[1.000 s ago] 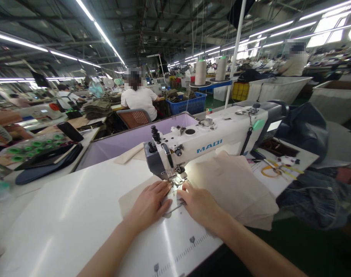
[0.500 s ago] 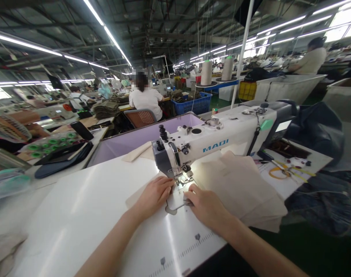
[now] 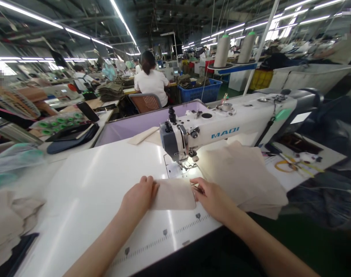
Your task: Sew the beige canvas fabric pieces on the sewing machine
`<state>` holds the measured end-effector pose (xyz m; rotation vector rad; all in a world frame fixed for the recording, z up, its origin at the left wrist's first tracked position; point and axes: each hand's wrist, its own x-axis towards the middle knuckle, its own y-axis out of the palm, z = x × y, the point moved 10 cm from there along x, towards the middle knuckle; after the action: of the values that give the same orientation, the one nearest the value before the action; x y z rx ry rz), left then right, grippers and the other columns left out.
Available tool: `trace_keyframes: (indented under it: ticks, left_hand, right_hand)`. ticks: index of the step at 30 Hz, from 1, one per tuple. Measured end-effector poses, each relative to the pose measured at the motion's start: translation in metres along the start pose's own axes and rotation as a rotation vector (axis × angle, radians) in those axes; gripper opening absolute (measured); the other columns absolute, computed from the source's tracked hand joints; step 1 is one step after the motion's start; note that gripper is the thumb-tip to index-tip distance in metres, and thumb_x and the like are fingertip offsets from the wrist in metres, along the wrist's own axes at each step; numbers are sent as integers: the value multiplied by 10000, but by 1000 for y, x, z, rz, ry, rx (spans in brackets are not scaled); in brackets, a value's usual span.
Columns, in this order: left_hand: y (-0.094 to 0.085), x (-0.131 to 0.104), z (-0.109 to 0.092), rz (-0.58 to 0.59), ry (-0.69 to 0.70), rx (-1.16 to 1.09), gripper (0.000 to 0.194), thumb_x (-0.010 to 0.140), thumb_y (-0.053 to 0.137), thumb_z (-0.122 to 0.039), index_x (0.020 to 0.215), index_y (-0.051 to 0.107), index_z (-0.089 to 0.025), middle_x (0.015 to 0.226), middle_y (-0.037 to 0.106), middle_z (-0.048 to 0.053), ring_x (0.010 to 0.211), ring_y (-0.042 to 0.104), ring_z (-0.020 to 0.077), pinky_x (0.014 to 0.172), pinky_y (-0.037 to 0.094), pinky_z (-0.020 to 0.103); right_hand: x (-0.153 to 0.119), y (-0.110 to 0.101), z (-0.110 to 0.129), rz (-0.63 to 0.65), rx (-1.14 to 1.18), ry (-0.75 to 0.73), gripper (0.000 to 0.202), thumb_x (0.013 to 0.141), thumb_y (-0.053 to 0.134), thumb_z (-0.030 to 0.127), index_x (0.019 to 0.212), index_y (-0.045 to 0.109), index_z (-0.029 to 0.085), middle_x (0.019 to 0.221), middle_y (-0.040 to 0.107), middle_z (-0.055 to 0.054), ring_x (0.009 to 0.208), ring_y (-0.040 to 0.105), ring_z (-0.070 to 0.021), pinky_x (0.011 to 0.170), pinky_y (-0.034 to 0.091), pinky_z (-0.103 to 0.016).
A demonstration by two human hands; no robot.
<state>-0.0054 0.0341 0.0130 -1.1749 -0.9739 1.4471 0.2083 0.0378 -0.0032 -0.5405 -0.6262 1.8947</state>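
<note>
A rectangular beige fabric piece (image 3: 175,195) lies flat on the white table in front of the sewing machine (image 3: 221,125), just on the near side of the needle plate. My left hand (image 3: 139,196) is closed on its left edge, the fingers curled over the cloth. At the right edge, my right hand (image 3: 212,196) pinches a small dark metal tool (image 3: 197,188) whose kind I cannot make out. Its fingertips are by the cloth's upper right corner. Behind that hand, larger beige fabric sheets (image 3: 235,173) lie under the machine arm.
Scissors with yellow-orange handles (image 3: 285,166) lie at the right. Crumpled beige cloth (image 3: 10,219) is at the far left. A lilac-lined bin (image 3: 135,125) stands behind the table. Two thread cones (image 3: 222,51) rise at the back. A co-worker (image 3: 150,80) sits ahead.
Both hands have drawn back from the needle area toward me. The beige piece now lies flat between them, away from the needle. The camera view has turned slightly left.
</note>
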Motion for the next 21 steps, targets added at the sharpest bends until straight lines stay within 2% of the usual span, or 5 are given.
trace_keyframes:
  ticks: [5,11,13,17,21]
  left_hand:
    - [7,-15,2,35,-26,-32,341,1071,272,-358,1027,549,-164,973,652,103,807,728,260,625,528,329]
    - [2,-21,4,44,-86,9,336,1065,293,-310,1031,571,-125,949,662,128,820,716,296,606,530,361]
    - [-7,-22,-16,-60,25,8,271,1031,338,-209,1027,600,-140,1018,671,142,922,695,307,669,544,383]
    - [-19,-39,-93,-328,592,-111,345,975,451,-113,1285,585,-182,1384,609,117,1275,551,293,1005,483,441]
    - [-16,-31,-109,-393,610,-179,420,977,528,-184,1397,538,-159,1418,600,121,1276,541,299,1041,454,448]
  right_hand:
    - [7,-4,-2,-53,70,35,437,950,575,288,1374,545,190,1041,730,-59,831,685,-190,760,481,-296]
    - [15,8,4,23,-52,4,557,888,636,202,1427,494,202,952,714,-36,831,663,-200,735,446,-290]
    - [14,9,4,14,-93,5,543,904,618,209,1429,481,209,936,708,-31,807,662,-201,709,439,-289]
    - [10,7,13,-31,-212,-85,293,933,596,200,1227,587,194,1056,685,-57,877,665,-195,732,448,-281]
    - [8,12,23,14,-388,-222,183,969,503,123,1035,660,189,1124,664,-55,899,662,-190,726,448,-280]
